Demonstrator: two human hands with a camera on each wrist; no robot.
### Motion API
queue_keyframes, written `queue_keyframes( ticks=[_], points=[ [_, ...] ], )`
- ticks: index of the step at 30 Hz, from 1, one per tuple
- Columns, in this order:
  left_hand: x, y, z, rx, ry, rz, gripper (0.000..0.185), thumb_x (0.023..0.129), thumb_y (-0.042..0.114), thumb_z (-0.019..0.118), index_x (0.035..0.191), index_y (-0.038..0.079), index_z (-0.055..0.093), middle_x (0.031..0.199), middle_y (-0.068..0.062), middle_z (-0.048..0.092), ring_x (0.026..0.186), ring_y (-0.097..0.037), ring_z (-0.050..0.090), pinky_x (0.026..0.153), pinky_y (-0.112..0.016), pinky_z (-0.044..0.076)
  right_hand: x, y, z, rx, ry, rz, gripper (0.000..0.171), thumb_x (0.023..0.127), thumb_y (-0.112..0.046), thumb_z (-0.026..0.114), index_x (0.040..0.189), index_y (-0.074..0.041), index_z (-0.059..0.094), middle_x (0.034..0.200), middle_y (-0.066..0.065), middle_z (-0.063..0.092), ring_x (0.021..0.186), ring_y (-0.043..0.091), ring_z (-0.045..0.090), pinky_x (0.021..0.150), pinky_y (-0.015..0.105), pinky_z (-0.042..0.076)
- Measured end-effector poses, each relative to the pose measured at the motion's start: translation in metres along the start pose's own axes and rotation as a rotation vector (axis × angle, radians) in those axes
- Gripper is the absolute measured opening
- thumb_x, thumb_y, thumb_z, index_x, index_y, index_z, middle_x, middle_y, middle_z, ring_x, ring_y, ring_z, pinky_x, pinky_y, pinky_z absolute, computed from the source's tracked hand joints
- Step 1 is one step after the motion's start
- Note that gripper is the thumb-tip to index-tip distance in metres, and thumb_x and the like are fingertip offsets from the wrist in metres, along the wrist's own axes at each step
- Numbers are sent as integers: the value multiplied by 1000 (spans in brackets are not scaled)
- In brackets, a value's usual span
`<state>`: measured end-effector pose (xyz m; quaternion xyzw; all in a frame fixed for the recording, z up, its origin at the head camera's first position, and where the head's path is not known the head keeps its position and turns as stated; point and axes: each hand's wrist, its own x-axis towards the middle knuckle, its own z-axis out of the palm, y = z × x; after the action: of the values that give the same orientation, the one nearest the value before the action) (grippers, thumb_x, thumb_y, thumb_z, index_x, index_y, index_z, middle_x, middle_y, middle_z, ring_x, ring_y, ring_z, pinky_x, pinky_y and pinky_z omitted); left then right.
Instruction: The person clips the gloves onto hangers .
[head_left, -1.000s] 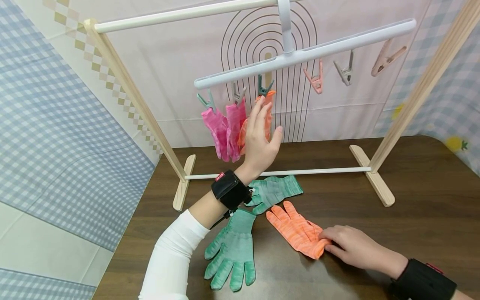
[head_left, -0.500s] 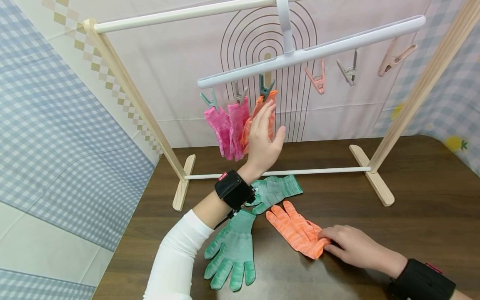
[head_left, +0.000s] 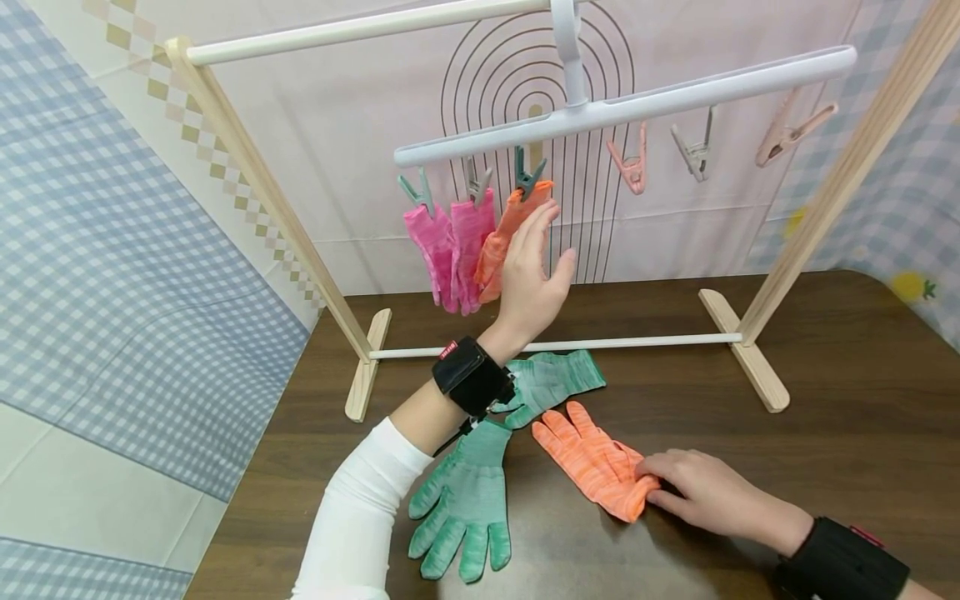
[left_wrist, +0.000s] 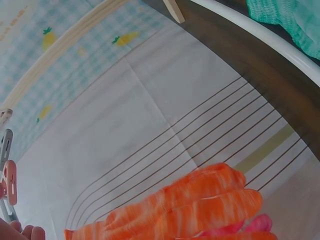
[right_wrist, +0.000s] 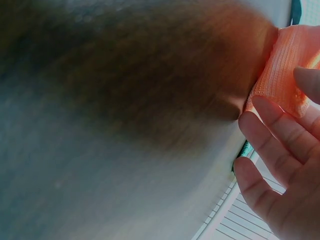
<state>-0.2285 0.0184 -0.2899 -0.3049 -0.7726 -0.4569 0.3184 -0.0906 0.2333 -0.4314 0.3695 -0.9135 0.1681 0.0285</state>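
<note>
Hanging out at the rack, so here's where everything sits:

Left hand (head_left: 528, 287): raised with fingers straight and loose, holding nothing, fingertips up against the hung orange glove (head_left: 501, 242).
Right hand (head_left: 701, 493): down on the table (head_left: 825, 417), fingers curled onto the cuff of the flat orange glove (head_left: 588, 458), pinching it against the wood. The right wrist view shows my fingers (right_wrist: 272, 127) right on the knit cuff.
Hung orange glove: clipped by its cuff in a teal peg (head_left: 528, 172), fingers dangling down. The left wrist view shows it up close (left_wrist: 195, 205) against the striped backdrop.
Pink gloves (head_left: 450, 246): two of them, clipped side by side just left of the hung orange one, touching it.
Hanger bar (head_left: 622, 104): white, tilted a bit, hooked on the top rail (head_left: 360, 29) of the wooden rack (head_left: 255, 179).
Spare pegs (head_left: 693, 154): three on the bar's right half, nothing in them.
Green gloves: one (head_left: 461, 500) flat by my left forearm, fingers pointing toward me; the other (head_left: 551, 379) nearer the rack's lower rail, partly under my wrist strap (head_left: 468, 377).
Flat orange glove: between the green ones and my right hand, fingers pointing toward the rack.
</note>
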Motion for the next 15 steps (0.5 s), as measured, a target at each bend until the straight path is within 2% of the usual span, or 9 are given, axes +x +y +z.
queue_keyframes(
  ticks=[6, 15],
  points=[
    [1, 3, 1, -30, -30, -29, 45, 86, 11, 51, 128, -1, 40, 133, -12, 41, 126, -14, 34, 104, -20, 23, 1, 2, -2, 7, -23, -3, 19, 74, -22, 68, 92, -18, 61, 86, -13, 59, 75, 3, 53, 62, 26, 43],
    [3, 3, 2, -52, -56, -62, 45, 86, 12, 51, 129, 1, 39, 133, -11, 41, 123, -14, 37, 99, -16, 30, 3, 1, -1, -8, -16, -12, 21, 69, -16, 71, 88, -16, 62, 83, -11, 59, 72, 4, 52, 61, 26, 43]
  ],
)
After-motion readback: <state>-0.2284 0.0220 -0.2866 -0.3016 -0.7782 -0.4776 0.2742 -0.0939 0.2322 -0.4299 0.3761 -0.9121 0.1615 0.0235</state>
